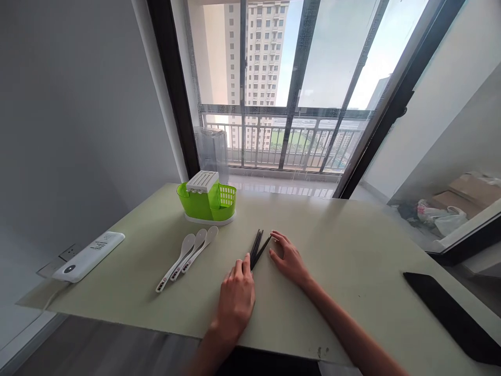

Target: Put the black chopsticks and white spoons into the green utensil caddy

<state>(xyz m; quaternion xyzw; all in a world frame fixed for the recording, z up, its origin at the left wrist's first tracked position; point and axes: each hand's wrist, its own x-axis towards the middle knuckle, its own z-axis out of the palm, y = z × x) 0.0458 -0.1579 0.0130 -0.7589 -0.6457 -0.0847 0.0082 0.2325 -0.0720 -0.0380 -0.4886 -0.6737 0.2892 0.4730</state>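
Observation:
Several black chopsticks lie on the table in front of me, their far tips fanned apart. My left hand is closed over their near ends, which its fingers hide. To the right, my right hand rests low over the table with thumb and fingers apart. Its fingertips are at the tip of the rightmost chopstick; whether they touch it I cannot tell. Left of my hands, three white spoons lie side by side, handles towards me. Behind them stands a bright green utensil holder with a white slotted top and white base.
A white power strip with a cable lies at the left edge of the pale green table. At the right edge lies a flat black object. A glass sliding door is beyond the table; boxes and bags are at the right.

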